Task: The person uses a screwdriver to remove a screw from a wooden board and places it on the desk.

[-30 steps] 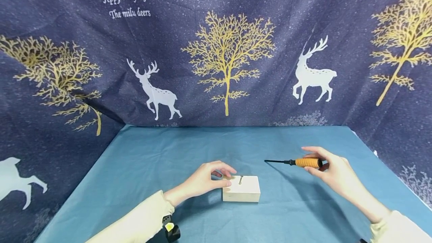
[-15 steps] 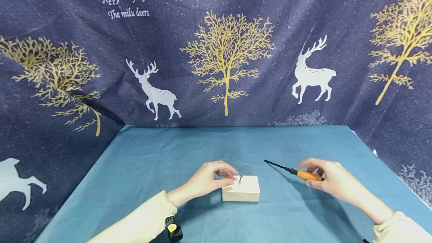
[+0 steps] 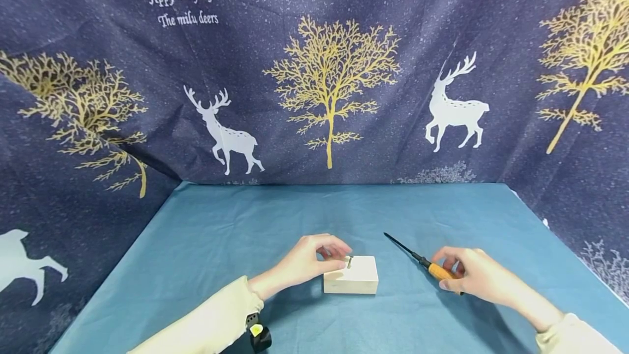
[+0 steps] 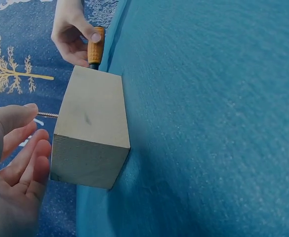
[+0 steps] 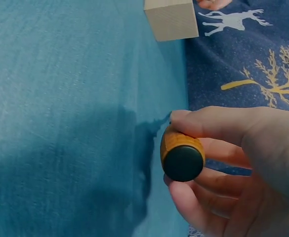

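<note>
A pale wooden block [image 3: 351, 283] lies on the table, with a thin threaded screw [image 3: 350, 262] standing up from its top. My left hand [image 3: 314, 255] is at the block's left side, thumb and fingers bent loosely around the screw with a gap between them. In the left wrist view the thumb tip hides the screw's [image 4: 48, 115] upper end; contact cannot be told. To the right, my right hand [image 3: 479, 275] grips the orange handle of a screwdriver [image 3: 437, 271] between thumb and fingers. Its dark shaft points away and to the left, apart from the block.
Blue cloth [image 3: 275, 206] covers the table. Behind it and at the sides hangs a dark blue curtain [image 3: 295, 124] printed with deer and trees. A small black device [image 3: 260, 337] is strapped at the left wrist.
My right hand has come nearer and lower, turning the screwdriver so its handle drops towards me. The left hand has shifted slightly right, closer to the screw. The block stays put.
</note>
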Action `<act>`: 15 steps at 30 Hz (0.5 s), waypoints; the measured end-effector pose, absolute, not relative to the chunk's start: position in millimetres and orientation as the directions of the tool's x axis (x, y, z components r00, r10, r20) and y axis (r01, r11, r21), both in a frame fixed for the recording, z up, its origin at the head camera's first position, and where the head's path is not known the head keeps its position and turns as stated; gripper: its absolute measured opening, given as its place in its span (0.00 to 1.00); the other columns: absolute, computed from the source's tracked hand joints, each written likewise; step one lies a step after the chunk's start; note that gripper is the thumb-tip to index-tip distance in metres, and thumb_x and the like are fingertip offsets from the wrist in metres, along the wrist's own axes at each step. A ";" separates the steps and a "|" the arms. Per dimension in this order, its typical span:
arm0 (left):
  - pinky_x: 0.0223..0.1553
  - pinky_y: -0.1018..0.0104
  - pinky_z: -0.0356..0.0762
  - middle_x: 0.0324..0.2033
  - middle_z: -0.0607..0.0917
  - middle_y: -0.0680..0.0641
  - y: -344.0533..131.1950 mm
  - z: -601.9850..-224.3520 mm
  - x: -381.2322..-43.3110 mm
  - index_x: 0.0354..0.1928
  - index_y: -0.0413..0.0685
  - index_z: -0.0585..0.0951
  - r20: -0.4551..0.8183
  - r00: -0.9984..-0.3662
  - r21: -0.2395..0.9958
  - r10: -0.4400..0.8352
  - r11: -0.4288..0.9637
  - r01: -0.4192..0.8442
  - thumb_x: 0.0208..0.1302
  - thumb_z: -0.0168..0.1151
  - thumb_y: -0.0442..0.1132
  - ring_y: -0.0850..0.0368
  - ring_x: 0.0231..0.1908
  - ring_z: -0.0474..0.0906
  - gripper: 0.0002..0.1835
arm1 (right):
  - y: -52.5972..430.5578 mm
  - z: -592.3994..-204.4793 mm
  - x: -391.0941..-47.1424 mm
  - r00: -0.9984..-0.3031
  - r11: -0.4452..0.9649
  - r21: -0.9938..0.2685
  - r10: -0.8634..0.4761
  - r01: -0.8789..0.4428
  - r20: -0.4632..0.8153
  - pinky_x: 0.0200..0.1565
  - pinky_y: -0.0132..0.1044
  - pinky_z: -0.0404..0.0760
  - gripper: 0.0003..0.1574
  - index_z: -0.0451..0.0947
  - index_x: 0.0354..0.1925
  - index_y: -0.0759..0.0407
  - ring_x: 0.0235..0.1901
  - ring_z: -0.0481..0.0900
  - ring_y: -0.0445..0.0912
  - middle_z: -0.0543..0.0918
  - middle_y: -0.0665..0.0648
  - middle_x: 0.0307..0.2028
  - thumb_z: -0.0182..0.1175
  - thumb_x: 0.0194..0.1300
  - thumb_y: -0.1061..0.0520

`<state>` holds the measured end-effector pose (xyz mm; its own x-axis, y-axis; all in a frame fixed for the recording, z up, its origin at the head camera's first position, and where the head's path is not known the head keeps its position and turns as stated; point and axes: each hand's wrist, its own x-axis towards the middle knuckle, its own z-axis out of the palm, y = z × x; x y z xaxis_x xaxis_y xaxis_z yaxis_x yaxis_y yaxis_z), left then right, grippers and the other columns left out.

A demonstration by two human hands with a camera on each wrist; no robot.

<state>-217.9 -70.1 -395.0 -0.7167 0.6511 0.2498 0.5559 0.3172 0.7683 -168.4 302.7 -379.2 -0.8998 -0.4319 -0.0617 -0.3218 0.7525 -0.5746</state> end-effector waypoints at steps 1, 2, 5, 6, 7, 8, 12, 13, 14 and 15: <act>0.44 0.73 0.81 0.46 0.88 0.49 -69.8 -395.0 -217.7 0.51 0.48 0.85 0.246 -0.716 0.774 0.653 0.312 0.551 0.63 0.69 0.41 0.64 0.42 0.82 0.15 | 302.3 -380.5 -168.5 -0.895 0.747 -0.581 -0.440 -0.323 -0.069 0.24 0.30 0.74 0.25 0.79 0.52 0.57 0.24 0.75 0.32 0.81 0.49 0.33 0.71 0.58 0.50; 0.45 0.73 0.81 0.47 0.87 0.48 -69.5 -395.0 -217.4 0.51 0.48 0.85 0.243 -0.716 0.780 0.654 0.307 0.545 0.63 0.69 0.41 0.64 0.42 0.83 0.15 | 301.8 -381.7 -168.6 -0.890 0.740 -0.590 -0.450 -0.323 -0.077 0.24 0.30 0.74 0.26 0.78 0.53 0.58 0.23 0.75 0.32 0.81 0.49 0.32 0.71 0.59 0.50; 0.46 0.74 0.81 0.47 0.86 0.48 -67.5 -395.2 -217.2 0.51 0.46 0.84 0.231 -0.717 0.799 0.658 0.293 0.526 0.63 0.69 0.39 0.64 0.42 0.83 0.15 | 301.2 -385.4 -169.3 -0.876 0.721 -0.620 -0.470 -0.310 -0.107 0.23 0.30 0.71 0.27 0.77 0.54 0.60 0.21 0.74 0.33 0.81 0.48 0.30 0.70 0.60 0.50; 0.46 0.74 0.81 0.47 0.86 0.48 -66.5 -395.3 -217.3 0.51 0.47 0.84 0.227 -0.716 0.801 0.660 0.292 0.523 0.62 0.69 0.39 0.64 0.42 0.83 0.15 | 301.0 -386.3 -169.6 -0.872 0.713 -0.630 -0.476 -0.306 -0.115 0.23 0.30 0.71 0.28 0.77 0.54 0.61 0.21 0.74 0.33 0.81 0.48 0.30 0.70 0.60 0.50; 0.46 0.74 0.81 0.47 0.86 0.49 -65.5 -395.4 -217.4 0.51 0.47 0.84 0.226 -0.715 0.800 0.662 0.293 0.523 0.62 0.69 0.38 0.64 0.42 0.83 0.15 | 300.9 -387.0 -169.9 -0.869 0.710 -0.636 -0.479 -0.302 -0.122 0.23 0.30 0.70 0.28 0.76 0.54 0.61 0.20 0.73 0.33 0.80 0.49 0.30 0.70 0.60 0.50; 0.46 0.74 0.81 0.47 0.86 0.49 -64.6 -395.4 -217.6 0.50 0.48 0.85 0.223 -0.714 0.799 0.663 0.295 0.523 0.62 0.69 0.38 0.64 0.42 0.83 0.14 | 300.6 -387.3 -170.1 -0.868 0.708 -0.641 -0.479 -0.295 -0.131 0.23 0.30 0.70 0.28 0.76 0.54 0.61 0.20 0.73 0.33 0.80 0.49 0.30 0.70 0.60 0.50; 0.45 0.75 0.82 0.46 0.86 0.49 -61.9 -395.3 -218.5 0.50 0.49 0.85 0.218 -0.711 0.799 0.668 0.296 0.523 0.62 0.69 0.37 0.64 0.42 0.83 0.14 | 299.4 -387.8 -170.8 -0.867 0.714 -0.637 -0.479 -0.292 -0.139 0.24 0.30 0.70 0.28 0.76 0.53 0.62 0.22 0.72 0.33 0.79 0.50 0.32 0.71 0.58 0.49; 0.45 0.75 0.82 0.46 0.87 0.49 -61.6 -395.3 -218.8 0.49 0.49 0.85 0.219 -0.711 0.801 0.668 0.293 0.522 0.61 0.69 0.37 0.64 0.42 0.83 0.14 | 299.0 -387.7 -170.9 -0.867 0.715 -0.634 -0.478 -0.294 -0.138 0.24 0.30 0.70 0.29 0.77 0.53 0.62 0.22 0.72 0.33 0.79 0.51 0.32 0.71 0.58 0.49; 0.45 0.75 0.82 0.46 0.87 0.48 -61.4 -395.1 -218.8 0.49 0.49 0.85 0.219 -0.712 0.804 0.667 0.290 0.519 0.62 0.69 0.36 0.64 0.42 0.83 0.13 | 298.7 -387.6 -171.0 -0.867 0.716 -0.632 -0.479 -0.295 -0.137 0.25 0.30 0.71 0.29 0.77 0.53 0.62 0.23 0.72 0.33 0.79 0.51 0.32 0.71 0.58 0.49; 0.45 0.75 0.82 0.46 0.87 0.48 -61.2 -394.9 -218.9 0.49 0.49 0.85 0.216 -0.714 0.807 0.666 0.289 0.514 0.62 0.69 0.36 0.64 0.42 0.83 0.13 | 298.5 -387.6 -171.2 -0.867 0.718 -0.629 -0.479 -0.298 -0.136 0.25 0.30 0.71 0.28 0.77 0.52 0.61 0.23 0.72 0.33 0.79 0.50 0.32 0.71 0.58 0.49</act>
<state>-218.9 -61.2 -394.9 -0.7139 0.6660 0.2164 0.5144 0.2889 0.8074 -171.2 298.5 -387.6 -0.8673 -0.4789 -0.1357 -0.2983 0.7183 -0.6285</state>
